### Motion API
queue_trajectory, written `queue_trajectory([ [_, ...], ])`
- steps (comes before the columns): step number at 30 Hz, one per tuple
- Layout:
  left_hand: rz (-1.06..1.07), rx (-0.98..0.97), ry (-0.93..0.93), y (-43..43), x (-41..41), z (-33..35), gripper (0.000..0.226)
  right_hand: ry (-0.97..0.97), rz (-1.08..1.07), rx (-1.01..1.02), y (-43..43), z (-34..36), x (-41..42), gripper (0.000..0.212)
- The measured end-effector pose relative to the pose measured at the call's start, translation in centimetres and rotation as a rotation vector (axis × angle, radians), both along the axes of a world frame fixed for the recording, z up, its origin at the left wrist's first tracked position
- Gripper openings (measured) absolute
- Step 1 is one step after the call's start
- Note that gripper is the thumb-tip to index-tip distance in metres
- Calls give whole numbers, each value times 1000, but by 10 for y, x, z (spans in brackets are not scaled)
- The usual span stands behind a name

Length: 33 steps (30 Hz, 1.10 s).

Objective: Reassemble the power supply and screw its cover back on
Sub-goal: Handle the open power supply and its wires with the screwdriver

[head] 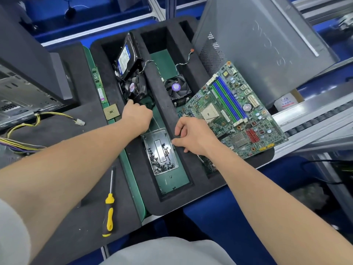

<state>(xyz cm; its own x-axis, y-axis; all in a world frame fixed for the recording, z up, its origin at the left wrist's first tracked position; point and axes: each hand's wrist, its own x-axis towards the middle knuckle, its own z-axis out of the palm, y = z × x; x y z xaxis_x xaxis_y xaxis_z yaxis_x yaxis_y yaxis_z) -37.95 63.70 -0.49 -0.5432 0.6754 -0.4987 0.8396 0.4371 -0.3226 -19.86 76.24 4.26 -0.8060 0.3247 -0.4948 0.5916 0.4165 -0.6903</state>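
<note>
Looking down over the bench [76,188], I judge the step in hand to be fetching parts, with no cover going on yet. The foam tray [166,104] fills the middle of the bench. The power supply [23,92] sits open at the bench's left edge, its yellow cables [57,116] trailing toward the tray.

In the tray's left compartment my left hand [136,116] closes over a black fan [133,87], its fingers [131,103] curled round the near edge, grasping it. My right hand [193,136] rests on the tray's divider just beside the clear screw box [143,138]. Its fingers [179,131] are curled, and I cannot tell whether they pinch a screw.

Next I would lift the fan clear of the hard drive [126,56] behind it and carry it left to the power supply. Screws come after that, and the screwdriver [109,205] near the bench's near edge.
</note>
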Motion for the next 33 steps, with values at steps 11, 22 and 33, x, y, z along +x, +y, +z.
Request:
queue_trajectory([
  [11, 40, 87, -48, -2, 5, 8, 15, 70, 344, 359, -40, -7, -16, 15],
  [22, 160, 405, -211, -30, -4, 39, 40, -252, 308, 387, -87, -56, -57, 18],
  [33, 395, 751, -433, -55, 4, 67, 27, -343, 552, 455, -87, -59, -61, 15],
])
